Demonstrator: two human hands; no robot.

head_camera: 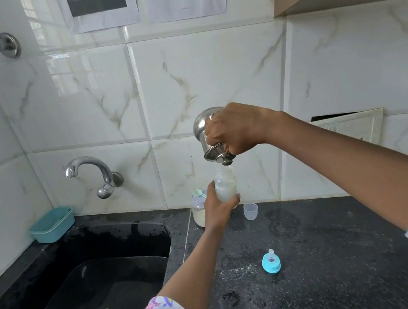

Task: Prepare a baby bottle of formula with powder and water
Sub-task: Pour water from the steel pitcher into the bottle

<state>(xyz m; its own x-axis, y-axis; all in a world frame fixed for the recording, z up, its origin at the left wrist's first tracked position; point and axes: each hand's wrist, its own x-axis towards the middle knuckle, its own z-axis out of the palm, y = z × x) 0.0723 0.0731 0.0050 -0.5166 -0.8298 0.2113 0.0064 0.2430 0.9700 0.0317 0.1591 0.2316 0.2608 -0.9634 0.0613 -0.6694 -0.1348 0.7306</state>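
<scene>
**Water goes into the bottle**

Nearest the camera, the blue screw ring with its teat [271,261] stands alone on the dark speckled tabletop [335,253], well apart from the pouring, so capping is not yet done. Wet patches and a smear of white powder lie on the stone around it.

Further in, the left hand [219,207] curls round the lower half of the baby bottle [225,185], holding it upright above the tabletop's back edge. The bottle already holds cloudy white liquid. Above it, the right hand [237,132] grips a small steel pot [206,133], tipped mouth down right over the bottle's neck.

The neck is narrow and the pot's mouth wide, so a slow tilt with the rim kept centred seems wise, and the bottle should stay plumb. Watching the level against the bottle's side would guard against overfilling.

Just behind the left hand stands the powder jar [199,213] with a pale green scoop [200,193] on top, and a small clear cup [250,211] beside it. To the left, a black sink [119,238] lies under a chrome tap [92,173], with a blue tray [51,224] on its corner. Marbled white tiles [197,74] rise behind, with two papers [97,7] taped high.
</scene>
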